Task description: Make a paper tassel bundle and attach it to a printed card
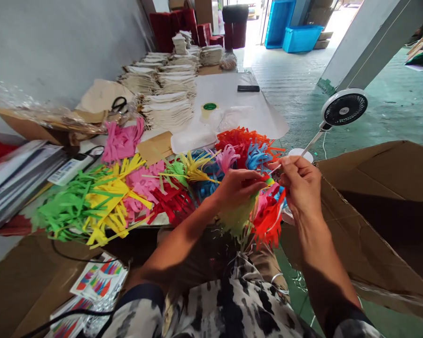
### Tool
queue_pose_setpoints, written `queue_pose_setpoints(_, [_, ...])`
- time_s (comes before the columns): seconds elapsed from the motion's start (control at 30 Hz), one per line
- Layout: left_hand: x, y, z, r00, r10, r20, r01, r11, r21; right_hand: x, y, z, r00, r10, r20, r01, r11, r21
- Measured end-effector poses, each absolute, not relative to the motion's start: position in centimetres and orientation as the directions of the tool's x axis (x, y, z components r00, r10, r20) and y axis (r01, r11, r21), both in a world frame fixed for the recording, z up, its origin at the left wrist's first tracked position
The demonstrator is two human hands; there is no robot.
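Note:
My left hand (237, 187) is closed around a bunch of coloured paper tassels (264, 213), red, pink and yellow-green, that hang down over my lap. My right hand (301, 184) pinches a thin white string (277, 167) just above the bunch, close to the left fingers. A heap of loose fringed paper tassels (120, 192) in green, yellow, pink, red, blue and orange covers the table edge to the left of my hands.
An open cardboard box (384, 211) stands at my right. A small white fan (343, 109) stands behind it. Stacks of beige paper bags (169, 89), scissors (119, 103), a tape roll (209, 109) and a phone (248, 88) lie further back. Printed packets (98, 279) lie lower left.

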State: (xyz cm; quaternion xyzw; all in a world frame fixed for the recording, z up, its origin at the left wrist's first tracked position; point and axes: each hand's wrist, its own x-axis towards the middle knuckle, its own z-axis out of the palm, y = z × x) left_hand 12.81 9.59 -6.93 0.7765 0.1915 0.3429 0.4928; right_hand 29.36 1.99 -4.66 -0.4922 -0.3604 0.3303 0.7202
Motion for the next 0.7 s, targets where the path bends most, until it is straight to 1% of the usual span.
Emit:
queue_pose_setpoints(0.07, [13.4,8.7,-7.6,0.732,0.623,0.277,-0.054,-0.352,0.935,30.0,1.8,-4.3,0.581,0.794,0.178,-0.131,0.308,-0.942])
queue_pose_setpoints(0.13, [14.1,7.5,-8.3,0.762,0.614,0.207,-0.019,-0.298,0.954,30.7,1.6,-4.3,0.629,0.759,0.168,-0.121,0.309,-0.943])
queue_pose_setpoints(0.17, [14.4,6.8,-8.5,0.771,0.609,0.185,0.013,-0.305,0.952,31.1,1.5,-4.4,0.646,0.744,0.169,-0.111,0.31,-0.944])
queue_pose_setpoints(0.23, [14.7,5.5,-8.8,0.781,0.603,0.16,0.097,-0.37,0.924,32.0,1.3,-4.7,0.673,0.72,0.173,-0.094,0.315,-0.944])
queue_pose_setpoints(0.33, [14.3,4.3,-8.6,0.8,0.59,0.108,0.251,-0.493,0.833,33.5,0.9,-5.1,0.71,0.684,0.168,-0.097,0.331,-0.939])
queue_pose_setpoints(0.37, [13.9,4.3,-8.5,0.815,0.573,0.086,0.276,-0.514,0.813,33.9,0.8,-5.2,0.726,0.669,0.163,-0.1,0.337,-0.936])
queue_pose_setpoints(0.4, [13.4,4.5,-8.4,0.835,0.546,0.066,0.275,-0.519,0.809,34.4,0.8,-5.3,0.742,0.652,0.157,-0.102,0.341,-0.935])
queue_pose_setpoints(0.47, [12.3,5.7,-8.2,0.866,0.495,0.076,0.212,-0.499,0.841,35.1,0.6,-5.5,0.761,0.633,0.143,-0.105,0.337,-0.936])
queue_pose_setpoints(0.5, [11.8,6.6,-8.1,0.865,0.49,0.105,0.177,-0.493,0.852,35.3,0.6,-5.6,0.758,0.638,0.133,-0.112,0.329,-0.938])
queue_pose_setpoints(0.53, [11.4,7.8,-8.0,0.841,0.518,0.157,0.159,-0.513,0.843,35.5,0.7,-5.7,0.749,0.651,0.123,-0.122,0.318,-0.94])
queue_pose_setpoints(0.57, [11.2,9.1,-7.9,0.798,0.56,0.224,0.179,-0.574,0.799,35.5,0.7,-5.8,0.735,0.668,0.114,-0.134,0.307,-0.942])
queue_pose_setpoints(0.6, [11.2,10.3,-7.8,0.76,0.579,0.297,0.224,-0.662,0.715,35.5,0.8,-5.9,0.72,0.686,0.107,-0.144,0.299,-0.943])
queue_pose_setpoints(0.63, [11.4,11.5,-7.7,0.75,0.558,0.355,0.282,-0.756,0.591,35.4,0.9,-6.1,0.705,0.701,0.105,-0.153,0.295,-0.943])
queue_pose_setpoints(0.67, [11.9,12.5,-7.7,0.79,0.487,0.371,0.31,-0.841,0.443,35.2,1.1,-6.2,0.691,0.715,0.105,-0.159,0.292,-0.943])
queue_pose_setpoints(0.7, [12.5,13.3,-7.8,0.842,0.405,0.356,0.311,-0.904,0.292,35.0,1.2,-6.2,0.677,0.728,0.105,-0.165,0.289,-0.943])
